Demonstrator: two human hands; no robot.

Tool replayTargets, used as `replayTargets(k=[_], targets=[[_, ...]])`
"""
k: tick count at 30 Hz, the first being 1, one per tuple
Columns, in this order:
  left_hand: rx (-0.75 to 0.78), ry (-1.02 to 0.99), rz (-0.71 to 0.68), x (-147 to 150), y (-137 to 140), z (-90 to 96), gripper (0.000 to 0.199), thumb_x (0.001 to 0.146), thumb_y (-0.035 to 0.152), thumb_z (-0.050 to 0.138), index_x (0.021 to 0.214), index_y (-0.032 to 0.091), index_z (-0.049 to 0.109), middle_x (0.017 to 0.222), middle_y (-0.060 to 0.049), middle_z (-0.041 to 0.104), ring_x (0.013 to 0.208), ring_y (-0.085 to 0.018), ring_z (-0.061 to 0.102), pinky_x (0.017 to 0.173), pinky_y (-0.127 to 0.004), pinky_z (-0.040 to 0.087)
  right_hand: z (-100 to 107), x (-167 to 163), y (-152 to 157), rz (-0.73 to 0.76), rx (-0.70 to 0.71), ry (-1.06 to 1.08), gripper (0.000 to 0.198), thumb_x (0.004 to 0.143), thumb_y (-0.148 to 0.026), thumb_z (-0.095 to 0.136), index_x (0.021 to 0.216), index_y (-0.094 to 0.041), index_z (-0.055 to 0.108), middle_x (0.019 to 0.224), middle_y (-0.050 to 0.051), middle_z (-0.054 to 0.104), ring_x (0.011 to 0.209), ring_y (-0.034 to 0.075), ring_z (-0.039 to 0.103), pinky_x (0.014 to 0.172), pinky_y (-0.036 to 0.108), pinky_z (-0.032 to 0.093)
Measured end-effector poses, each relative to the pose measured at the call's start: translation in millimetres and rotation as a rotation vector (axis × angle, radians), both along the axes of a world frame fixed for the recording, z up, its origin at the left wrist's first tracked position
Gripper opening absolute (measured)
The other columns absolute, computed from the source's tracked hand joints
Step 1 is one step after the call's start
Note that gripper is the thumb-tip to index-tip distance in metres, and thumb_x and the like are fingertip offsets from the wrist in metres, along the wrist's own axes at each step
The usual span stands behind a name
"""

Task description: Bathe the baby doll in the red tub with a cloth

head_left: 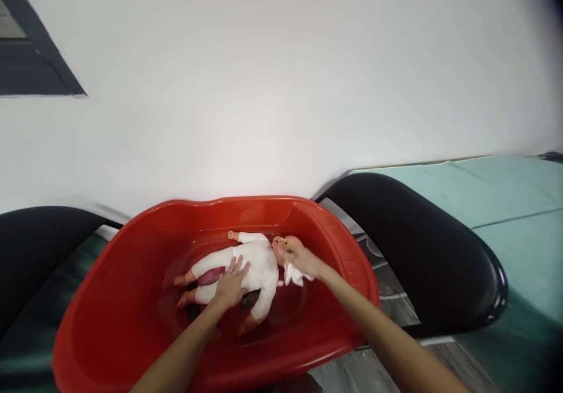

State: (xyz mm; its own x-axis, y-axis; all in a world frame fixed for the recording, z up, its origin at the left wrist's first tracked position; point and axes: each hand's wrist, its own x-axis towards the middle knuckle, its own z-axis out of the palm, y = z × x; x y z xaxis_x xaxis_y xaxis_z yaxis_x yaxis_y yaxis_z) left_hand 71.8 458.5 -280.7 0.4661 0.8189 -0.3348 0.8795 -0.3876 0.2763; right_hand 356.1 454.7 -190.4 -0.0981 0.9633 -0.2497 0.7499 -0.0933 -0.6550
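Resting flat-open on the doll (246, 264) in a red tub (132, 299) — left hand (231, 287); right hand (301, 258) grip closed on white cloth (294, 275).

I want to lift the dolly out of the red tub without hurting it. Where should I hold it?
Probably take the doll around its middle, from above. It lies flat along the red tub, and the left hand rests there already; its thin limbs look floppy.

Open room above the doll (246, 267) (tub wall (347, 246) alongside)
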Motion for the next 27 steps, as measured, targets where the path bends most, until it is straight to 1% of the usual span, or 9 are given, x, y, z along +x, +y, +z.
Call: replayTargets(k=[3,4,6,8,11,15,19,24,27], targets=[[-0.022,0.014,-0.007,0,3,1.1,0.090,0.083,0.026,0.057,0.167,0.033,0.025,0.174,0.001,-0.001,0.162,-0.031,0.002,0.118,-0.066,0.036,4,18,15,-0.363,0.203,-0.070,0.041,0.107,-0.044,0.039,0.117,-0.014,0.067,0.111,0.011,0.072,0.100,0.021,0.067,0.087,0.028,0.048],[-0.034,0.014,-0.009,1,4,1.9,0.090,0.083,0.026,0.057,0.167,0.032,0.025,0.174,0.000,-0.002,0.162,-0.032,0.002,0.118,-0.067,0.035,-1,19,20,-0.416,0.243,-0.111,0.039,0.106,-0.042,0.041,0.115,-0.014,0.067,0.115,0.012,0.071,0.106,0.021,0.066,0.092,0.028,0.046],[-0.065,0.014,-0.008,2,6,4.4,0.091,0.082,0.024,0.057,0.167,0.031,0.025,0.174,-0.001,-0.003,0.162,-0.032,0.002,0.119,-0.066,0.035,-17,16,30,-0.390,0.245,-0.182,0.037,0.106,-0.039,0.045,0.118,-0.013,0.067,0.126,0.014,0.067,0.117,0.023,0.062,0.100,0.029,0.042],[-0.090,0.027,-0.004,4,7,8.6,0.091,0.083,0.023,0.057,0.167,0.031,0.025,0.173,-0.001,-0.004,0.162,-0.032,0.001,0.119,-0.065,0.036,-35,9,37,-0.319,0.204,-0.223,0.038,0.105,-0.040,0.048,0.122,-0.014,0.068,0.130,0.013,0.065,0.119,0.023,0.060,0.102,0.029,0.040],[-0.119,0.068,-0.002,8,9,16.2,0.090,0.083,0.021,0.054,0.168,0.028,0.023,0.173,-0.001,-0.008,0.162,-0.031,-0.002,0.119,-0.067,0.036,-52,-1,44,-0.334,0.188,-0.265,0.034,0.104,-0.041,0.048,0.115,-0.018,0.071,0.122,0.009,0.068,0.111,0.021,0.061,0.092,0.027,0.040],[-0.175,0.078,0.006,12,12,21.2,0.090,0.085,0.021,0.055,0.168,0.025,0.021,0.173,0.000,-0.010,0.162,-0.031,-0.005,0.120,-0.069,0.033,-59,-8,49,-0.482,0.240,-0.358,0.027,0.102,-0.034,0.048,0.102,-0.020,0.071,0.110,0.005,0.068,0.096,0.017,0.059,0.073,0.026,0.033],[-0.167,0.036,0.024,13,15,18.1,0.086,0.086,0.020,0.052,0.167,0.024,0.024,0.173,0.000,-0.007,0.162,-0.031,-0.003,0.121,-0.070,0.031,-70,-13,57,-0.580,0.364,-0.451,0.023,0.100,-0.030,0.048,0.092,-0.018,0.065,0.102,0.005,0.066,0.091,0.017,0.055,0.068,0.028,0.028],[-0.184,0.043,0.042,12,18,19.6,0.084,0.087,0.019,0.051,0.167,0.026,0.025,0.174,0.001,-0.006,0.163,-0.029,-0.004,0.122,-0.068,0.031,-73,-14,74,-0.546,0.397,-0.523,0.024,0.097,-0.030,0.047,0.089,-0.016,0.066,0.099,0.008,0.066,0.091,0.018,0.055,0.069,0.029,0.029],[-0.193,0.046,0.038,12,19,24.3,0.086,0.087,0.020,0.054,0.167,0.026,0.024,0.174,0.000,-0.006,0.163,-0.030,-0.004,0.121,-0.068,0.033,-69,-11,82,-0.513,0.311,-0.478,0.028,0.097,-0.035,0.048,0.095,-0.017,0.070,0.103,0.008,0.068,0.087,0.018,0.056,0.067,0.030,0.027]])
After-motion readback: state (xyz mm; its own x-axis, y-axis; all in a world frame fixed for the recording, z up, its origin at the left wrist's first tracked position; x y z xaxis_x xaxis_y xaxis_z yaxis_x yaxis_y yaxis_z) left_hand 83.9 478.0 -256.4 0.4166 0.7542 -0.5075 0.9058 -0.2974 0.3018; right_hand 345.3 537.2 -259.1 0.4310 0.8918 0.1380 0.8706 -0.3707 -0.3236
